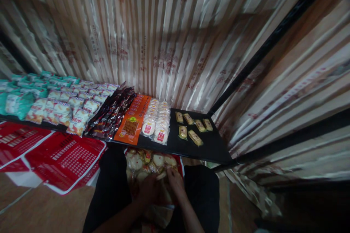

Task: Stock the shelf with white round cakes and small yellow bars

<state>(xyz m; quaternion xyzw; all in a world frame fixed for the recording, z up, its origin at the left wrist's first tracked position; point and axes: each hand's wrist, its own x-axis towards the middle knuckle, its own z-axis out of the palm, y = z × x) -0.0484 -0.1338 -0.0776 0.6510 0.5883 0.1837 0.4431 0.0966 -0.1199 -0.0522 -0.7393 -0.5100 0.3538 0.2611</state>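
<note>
Both forearms come up from the bottom edge and converge between the dark-trousered knees (203, 189). Left hand (149, 186) low, in deep shadow, angled up and to the right, back of hand mostly toward camera; finger detail lost, can't tell if spread or pinching. Right hand (175, 180) slightly higher and on the right, pointing up-left, fingers bent down toward the packets; tips partly hidden, can't tell whether they grip anything. Hands close together, a pale piece (161, 176) showing between them, by the right fingertips; contact unclear. Wrapped packets (158, 160), mostly pale and round with some yellowish ones, lie in a red-edged container (181, 165) between the knees, just beyond the fingers and around them; lower part too dark to read

Black shelf (203, 151) directly ahead of the hands, past the container. On it, from right: small yellow packs (195, 137) set apart, overlapping white round packs (161, 135), orange packet (131, 122), dark packets (109, 114), white snack bags (61, 112), teal packs (20, 102). Red baskets (75, 160) below shelf at left, patterned curtain (164, 36) behind
</note>
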